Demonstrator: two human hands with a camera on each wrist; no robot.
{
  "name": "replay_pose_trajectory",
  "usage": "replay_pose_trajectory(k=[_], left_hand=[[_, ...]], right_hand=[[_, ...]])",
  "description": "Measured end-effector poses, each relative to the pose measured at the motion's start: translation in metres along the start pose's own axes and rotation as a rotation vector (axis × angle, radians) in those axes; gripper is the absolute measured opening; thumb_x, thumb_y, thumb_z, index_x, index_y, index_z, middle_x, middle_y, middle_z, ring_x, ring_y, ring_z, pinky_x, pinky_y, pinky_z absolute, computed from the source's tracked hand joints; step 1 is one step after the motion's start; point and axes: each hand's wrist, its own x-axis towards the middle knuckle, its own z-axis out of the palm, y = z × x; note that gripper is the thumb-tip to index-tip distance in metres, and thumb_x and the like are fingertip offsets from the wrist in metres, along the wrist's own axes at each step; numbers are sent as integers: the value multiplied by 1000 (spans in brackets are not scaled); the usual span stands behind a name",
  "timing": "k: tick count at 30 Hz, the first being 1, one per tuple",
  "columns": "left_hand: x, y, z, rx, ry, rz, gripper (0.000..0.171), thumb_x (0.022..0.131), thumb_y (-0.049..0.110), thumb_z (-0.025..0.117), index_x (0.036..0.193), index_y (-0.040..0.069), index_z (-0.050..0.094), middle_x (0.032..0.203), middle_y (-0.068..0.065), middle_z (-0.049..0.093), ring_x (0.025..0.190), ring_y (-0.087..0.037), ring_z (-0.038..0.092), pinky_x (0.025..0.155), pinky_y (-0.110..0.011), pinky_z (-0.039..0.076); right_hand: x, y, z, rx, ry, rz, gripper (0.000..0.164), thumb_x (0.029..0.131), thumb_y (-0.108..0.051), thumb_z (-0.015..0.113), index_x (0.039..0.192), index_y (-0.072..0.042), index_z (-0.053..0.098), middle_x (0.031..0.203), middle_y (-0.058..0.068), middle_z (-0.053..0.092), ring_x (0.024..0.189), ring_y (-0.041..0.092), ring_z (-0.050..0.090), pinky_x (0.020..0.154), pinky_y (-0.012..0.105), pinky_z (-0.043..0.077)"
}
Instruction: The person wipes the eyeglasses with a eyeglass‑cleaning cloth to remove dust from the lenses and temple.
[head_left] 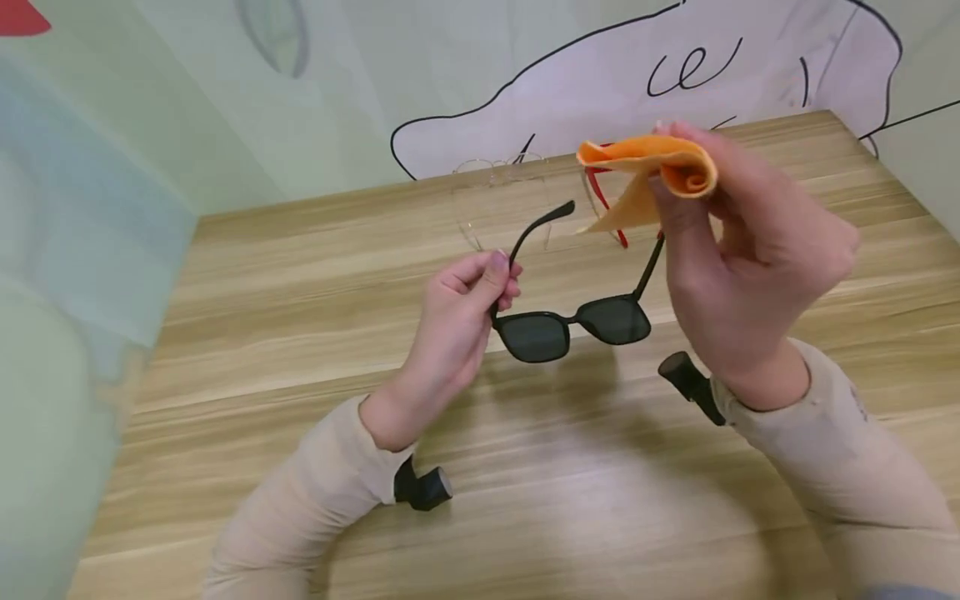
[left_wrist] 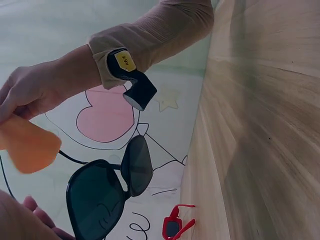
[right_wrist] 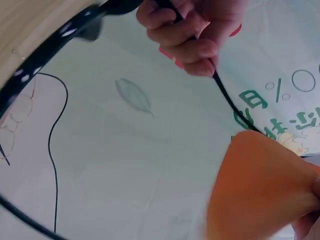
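Black-framed sunglasses (head_left: 534,337) with dark lenses are held up over the wooden table, temples unfolded. My left hand (head_left: 459,321) pinches one temple near its hinge between thumb and fingers; the right wrist view shows these left fingers (right_wrist: 192,50) curled round the thin black arm. An orange cloth (head_left: 637,187), partly rolled at one end, is gripped by my right hand (head_left: 757,242), above and right of the sunglasses. In the left wrist view the cloth (left_wrist: 32,147) hangs near the raised lenses (left_wrist: 137,167), apart from them. The other temple tip is hidden behind the cloth and right hand.
Toward the table's back edge lie thin wire-rimmed glasses (head_left: 472,227) and, partly behind the cloth, red-framed glasses (head_left: 622,239), whose dark lens (left_wrist: 173,229) shows in the left wrist view. A drawn-on wall covering (head_left: 337,100) rises behind the wooden table (head_left: 300,333).
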Motion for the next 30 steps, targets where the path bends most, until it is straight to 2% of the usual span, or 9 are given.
replay_pose_trajectory(k=[2, 6, 11, 13, 18, 21, 24, 27, 30], left_hand=[[0, -1, 0, -6, 0, 0, 36, 96, -5, 45, 70, 11, 66, 64, 1, 60, 64, -9, 49, 58, -16, 39], [0, 1, -1, -13, 20, 7, 35, 96, -4, 45, 71, 10, 65, 63, 0, 59, 63, -9, 50, 59, -16, 39], [-1, 4, 1, -38, 9, 19, 34, 96, -3, 45, 72, 9, 65, 67, -2, 58, 64, -9, 52, 60, -16, 40], [-1, 5, 2, -44, -4, 25, 33, 96, -2, 45, 73, 8, 66, 68, -2, 59, 64, -9, 52, 59, -16, 41], [-2, 6, 4, -53, -4, 31, 31, 97, -1, 44, 77, 8, 66, 70, -1, 58, 64, -8, 52, 60, -16, 41], [-2, 6, 4, -62, 35, 15, 29, 97, 2, 45, 80, 9, 68, 75, -2, 60, 69, -9, 56, 63, -17, 47], [0, 8, 3, -89, 68, 9, 31, 97, 3, 45, 78, 10, 67, 80, -3, 59, 72, -9, 56, 65, -17, 49], [2, 10, 3, -115, 57, 9, 33, 97, 3, 43, 76, 10, 67, 81, -4, 57, 75, -10, 55, 67, -18, 49], [2, 11, 4, -121, 20, 5, 34, 97, 2, 42, 76, 11, 68, 86, -3, 57, 81, -11, 53, 70, -18, 49]], right_hand=[[-3, -3, 3, -34, -30, 3, 11, 72, 10, 72, 83, 12, 68, 79, 26, 66, 59, 33, 63, 54, 28, 51], [-6, -14, 12, 33, -101, 96, 8, 76, 7, 70, 81, 12, 67, 78, 25, 66, 49, 24, 54, 48, 21, 40], [-24, -25, 16, -65, -316, 288, 12, 79, 7, 69, 92, 9, 69, 82, 14, 69, 59, 15, 61, 54, 20, 48], [-31, -24, 17, -84, -398, 367, 14, 80, 10, 67, 94, 11, 67, 84, 14, 69, 67, 13, 65, 58, 21, 52], [-44, -20, 19, 3, -542, 668, 16, 88, 6, 58, 103, 12, 63, 89, 17, 68, 74, 15, 66, 63, 26, 54], [-48, -23, 19, 74, -676, 862, 21, 95, -1, 50, 111, 10, 59, 93, 15, 65, 74, 16, 61, 63, 25, 52], [-48, -25, 17, 140, -816, 986, 29, 96, 2, 47, 124, 7, 52, 107, 15, 61, 84, 17, 58, 68, 23, 50], [-48, -25, 16, 147, -886, 997, 43, 91, 10, 49, 133, 5, 44, 122, 16, 56, 98, 18, 59, 77, 25, 51], [-50, -24, 17, 66, -893, 914, 44, 86, 9, 59, 129, 6, 50, 117, 16, 60, 95, 18, 62, 76, 25, 53]])
